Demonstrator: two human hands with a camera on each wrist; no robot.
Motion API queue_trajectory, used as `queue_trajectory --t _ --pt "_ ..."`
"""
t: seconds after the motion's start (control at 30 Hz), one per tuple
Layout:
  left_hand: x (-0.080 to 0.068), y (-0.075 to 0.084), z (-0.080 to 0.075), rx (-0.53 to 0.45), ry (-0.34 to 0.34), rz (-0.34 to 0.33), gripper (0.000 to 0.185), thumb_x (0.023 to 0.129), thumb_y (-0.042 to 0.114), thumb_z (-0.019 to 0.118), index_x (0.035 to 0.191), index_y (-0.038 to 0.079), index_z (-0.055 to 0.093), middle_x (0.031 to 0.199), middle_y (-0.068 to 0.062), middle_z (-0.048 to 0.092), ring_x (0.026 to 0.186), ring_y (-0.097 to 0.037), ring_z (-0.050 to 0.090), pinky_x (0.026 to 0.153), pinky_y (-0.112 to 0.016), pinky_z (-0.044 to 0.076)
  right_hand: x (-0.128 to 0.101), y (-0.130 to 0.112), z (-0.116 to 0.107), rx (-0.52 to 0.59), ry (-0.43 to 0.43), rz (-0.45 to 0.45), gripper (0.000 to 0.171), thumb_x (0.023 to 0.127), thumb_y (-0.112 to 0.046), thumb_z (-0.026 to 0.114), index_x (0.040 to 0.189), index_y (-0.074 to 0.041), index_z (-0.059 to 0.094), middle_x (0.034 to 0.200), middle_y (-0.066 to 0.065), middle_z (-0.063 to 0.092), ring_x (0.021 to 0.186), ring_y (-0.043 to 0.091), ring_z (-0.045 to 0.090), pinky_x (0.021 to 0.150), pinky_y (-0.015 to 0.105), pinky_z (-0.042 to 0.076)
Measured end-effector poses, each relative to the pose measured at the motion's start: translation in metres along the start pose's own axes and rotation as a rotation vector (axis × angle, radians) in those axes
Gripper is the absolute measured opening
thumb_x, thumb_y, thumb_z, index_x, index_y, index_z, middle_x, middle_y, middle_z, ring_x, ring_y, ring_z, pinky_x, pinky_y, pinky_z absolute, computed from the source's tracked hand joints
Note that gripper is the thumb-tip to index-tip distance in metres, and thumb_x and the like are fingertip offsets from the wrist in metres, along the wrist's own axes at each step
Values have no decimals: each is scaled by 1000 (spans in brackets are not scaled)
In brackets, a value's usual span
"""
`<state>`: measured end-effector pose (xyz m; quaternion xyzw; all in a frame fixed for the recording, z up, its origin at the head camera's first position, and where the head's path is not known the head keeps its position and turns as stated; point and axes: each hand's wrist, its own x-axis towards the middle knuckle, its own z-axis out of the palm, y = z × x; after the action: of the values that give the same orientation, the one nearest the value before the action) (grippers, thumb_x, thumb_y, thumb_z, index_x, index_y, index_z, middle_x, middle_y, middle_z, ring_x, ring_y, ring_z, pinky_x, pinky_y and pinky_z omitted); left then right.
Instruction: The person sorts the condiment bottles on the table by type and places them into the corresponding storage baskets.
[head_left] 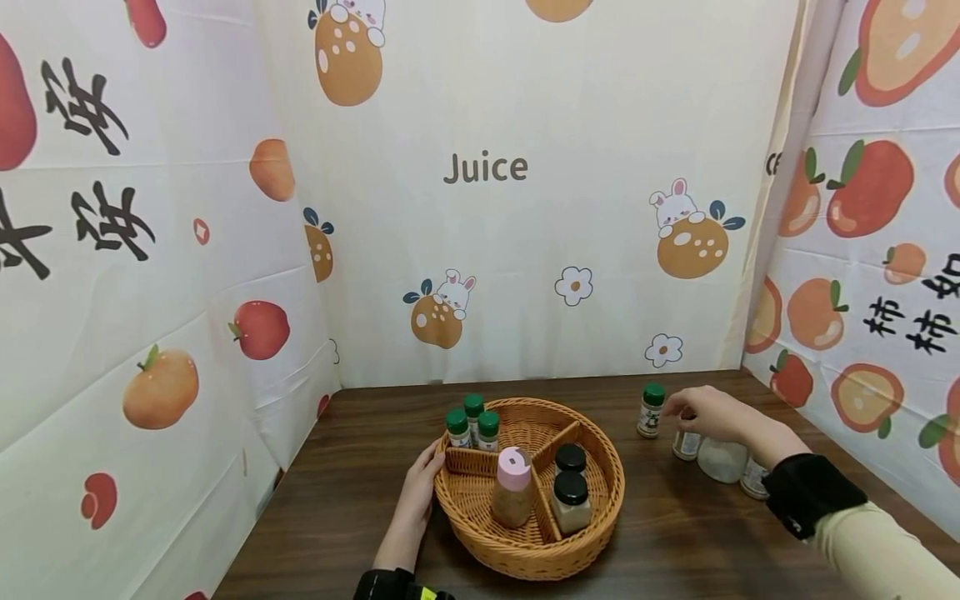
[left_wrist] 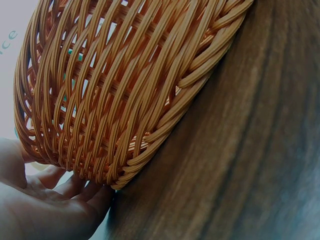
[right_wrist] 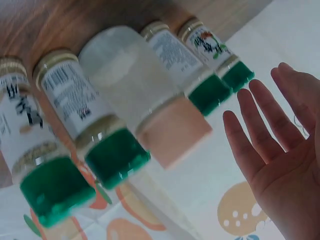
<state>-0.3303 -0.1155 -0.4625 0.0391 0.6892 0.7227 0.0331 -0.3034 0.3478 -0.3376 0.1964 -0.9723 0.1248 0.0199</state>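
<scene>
A round wicker basket [head_left: 525, 562] with dividers stands on the table. My left hand [head_left: 417, 492] holds its left side, thumb at the rim; in the left wrist view the fingers [left_wrist: 70, 187] lie against the woven wall. Three green-capped spice bottles [head_left: 487, 429] fill the back compartment, a pink-capped bottle [head_left: 513, 496] the front left, two black-capped jars [head_left: 572, 504] the right. My right hand [head_left: 712, 414] hovers over a row of bottles, fingers extended and holding nothing. Nearest its fingertips is a green-capped spice bottle [head_left: 650, 412]. A pink-capped frosted bottle [right_wrist: 175, 131] stands mid-row.
More green-capped bottles [right_wrist: 117, 157] flank the frosted one at the table's right side. The dark wood table [head_left: 337, 483] ends at fruit-printed cloth walls [head_left: 510, 233] behind and on both sides.
</scene>
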Motion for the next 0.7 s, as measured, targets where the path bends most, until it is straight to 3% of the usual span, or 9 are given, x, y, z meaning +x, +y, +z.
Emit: queue_trajectory --t 0.17,0.4,0.7 --pt "0 1 1 7 2 -16 54 108 25 39 155 -2 29 160 -31 23 147 -49 25 119 -58 30 -2 1 -14 5 -8 43 19 89 -5 69 106 -10 74 103 6 73 98 32 68 77 42 58" --pt "0 2 1 -15 12 -18 54 108 24 40 154 -2 31 160 -31 25 147 -48 26 120 -58 29 -13 9 -30 18 2 111 21 89 -7 69 110 -2 71 107 17 72 95 30 69 77 45 58" --pt "0 1 1 -15 5 -16 55 108 25 41 154 -2 30 160 -30 25 147 -48 26 120 -57 29 -29 20 -39 -16 -6 168 25 90 -11 70 111 4 69 102 15 73 92 30 69 76 45 59"
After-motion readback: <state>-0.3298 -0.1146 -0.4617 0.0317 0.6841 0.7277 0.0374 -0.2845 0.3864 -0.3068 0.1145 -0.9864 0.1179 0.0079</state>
